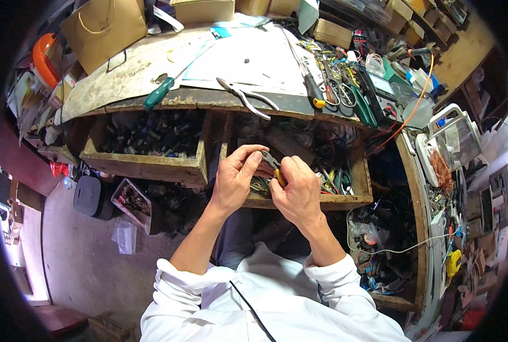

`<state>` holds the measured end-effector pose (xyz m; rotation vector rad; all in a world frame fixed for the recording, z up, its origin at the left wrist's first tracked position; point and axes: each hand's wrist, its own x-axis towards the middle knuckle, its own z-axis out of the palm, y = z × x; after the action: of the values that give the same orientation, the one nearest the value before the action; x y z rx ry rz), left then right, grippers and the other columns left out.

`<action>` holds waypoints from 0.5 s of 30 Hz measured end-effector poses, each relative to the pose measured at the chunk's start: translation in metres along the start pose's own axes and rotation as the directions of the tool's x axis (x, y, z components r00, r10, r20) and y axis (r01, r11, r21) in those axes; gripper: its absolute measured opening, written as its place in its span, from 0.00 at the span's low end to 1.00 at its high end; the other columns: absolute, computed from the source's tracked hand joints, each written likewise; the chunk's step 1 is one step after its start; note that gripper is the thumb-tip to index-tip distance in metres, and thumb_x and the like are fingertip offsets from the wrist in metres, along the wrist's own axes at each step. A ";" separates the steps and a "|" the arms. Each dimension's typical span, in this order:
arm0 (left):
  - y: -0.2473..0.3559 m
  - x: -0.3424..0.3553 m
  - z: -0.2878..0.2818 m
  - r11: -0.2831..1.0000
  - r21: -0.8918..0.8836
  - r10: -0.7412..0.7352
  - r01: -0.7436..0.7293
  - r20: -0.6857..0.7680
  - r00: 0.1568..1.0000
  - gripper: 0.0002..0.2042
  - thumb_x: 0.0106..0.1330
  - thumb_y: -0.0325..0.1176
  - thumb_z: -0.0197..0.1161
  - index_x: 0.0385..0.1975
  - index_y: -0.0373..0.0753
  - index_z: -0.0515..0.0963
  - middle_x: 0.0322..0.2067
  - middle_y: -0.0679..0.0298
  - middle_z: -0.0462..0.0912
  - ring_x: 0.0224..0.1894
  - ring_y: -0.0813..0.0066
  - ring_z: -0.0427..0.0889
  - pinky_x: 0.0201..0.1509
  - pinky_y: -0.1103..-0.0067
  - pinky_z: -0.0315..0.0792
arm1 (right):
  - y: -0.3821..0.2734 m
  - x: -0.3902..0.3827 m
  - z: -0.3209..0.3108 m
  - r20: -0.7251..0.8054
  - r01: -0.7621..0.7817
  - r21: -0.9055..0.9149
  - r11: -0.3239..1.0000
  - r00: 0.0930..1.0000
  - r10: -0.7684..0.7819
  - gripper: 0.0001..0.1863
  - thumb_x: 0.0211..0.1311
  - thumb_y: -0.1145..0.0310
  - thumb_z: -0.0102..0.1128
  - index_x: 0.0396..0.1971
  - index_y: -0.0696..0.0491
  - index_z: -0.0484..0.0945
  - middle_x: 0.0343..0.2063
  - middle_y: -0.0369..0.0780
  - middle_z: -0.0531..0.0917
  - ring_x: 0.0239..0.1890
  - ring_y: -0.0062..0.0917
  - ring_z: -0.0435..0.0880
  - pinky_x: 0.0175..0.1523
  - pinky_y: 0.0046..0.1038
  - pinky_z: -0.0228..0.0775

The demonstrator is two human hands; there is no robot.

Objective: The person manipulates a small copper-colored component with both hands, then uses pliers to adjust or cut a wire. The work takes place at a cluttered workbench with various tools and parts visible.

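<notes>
My right hand (299, 191) is closed around the yellow grips of a pair of pliers (270, 159). The dark metal jaws point up and left toward my left hand (234, 175). Thumb and fingers of that left hand are pinched together at the jaw tips; whatever lies between them is too small to make out. Both hands are held above an open wooden drawer (345, 200) with tools and wires in it. On the bench edge beyond lie white-handled pliers (248, 98), a green-handled screwdriver (159, 94) and a black-and-yellow-handled screwdriver (313, 91).
A second open drawer (145, 165), full of small dark parts, juts out at the left. White paper (248, 57) covers the bench middle. Cables and tools crowd its right side, with an orange cord (418, 108) hanging there. A small bin (134, 206) stands on the floor (88, 256).
</notes>
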<state>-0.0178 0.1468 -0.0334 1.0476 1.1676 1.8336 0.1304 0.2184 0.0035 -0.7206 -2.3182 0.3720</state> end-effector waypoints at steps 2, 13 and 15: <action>0.001 -0.002 0.001 1.000 0.024 0.009 -0.009 0.000 1.000 0.14 0.82 0.36 0.55 0.54 0.31 0.79 0.40 0.59 0.88 0.40 0.72 0.89 0.48 0.77 0.83 | 0.000 0.000 0.001 -0.004 -0.010 0.008 1.000 1.000 0.010 0.11 0.53 0.73 0.66 0.26 0.56 0.69 0.26 0.45 0.74 0.29 0.45 0.78 0.33 0.45 0.70; -0.003 0.000 0.002 0.997 -0.075 -0.001 -0.005 -0.079 0.997 0.14 0.83 0.38 0.54 0.51 0.32 0.80 0.35 0.60 0.88 0.38 0.74 0.89 0.46 0.77 0.85 | -0.002 0.000 -0.001 0.023 -0.064 0.132 0.989 0.998 0.061 0.10 0.54 0.74 0.64 0.25 0.58 0.69 0.25 0.47 0.74 0.28 0.46 0.77 0.33 0.44 0.69; -0.003 0.001 0.003 0.999 -0.044 0.012 -0.016 -0.077 0.997 0.14 0.83 0.38 0.55 0.51 0.33 0.80 0.34 0.62 0.87 0.37 0.76 0.89 0.45 0.78 0.85 | -0.004 0.000 -0.002 0.035 -0.071 0.140 0.988 0.997 0.066 0.10 0.54 0.74 0.64 0.25 0.58 0.69 0.25 0.47 0.74 0.28 0.46 0.77 0.33 0.44 0.69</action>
<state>-0.0151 0.1493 -0.0355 0.9705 1.1611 1.9164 0.1305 0.2147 0.0070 -0.7303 -2.2732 0.5755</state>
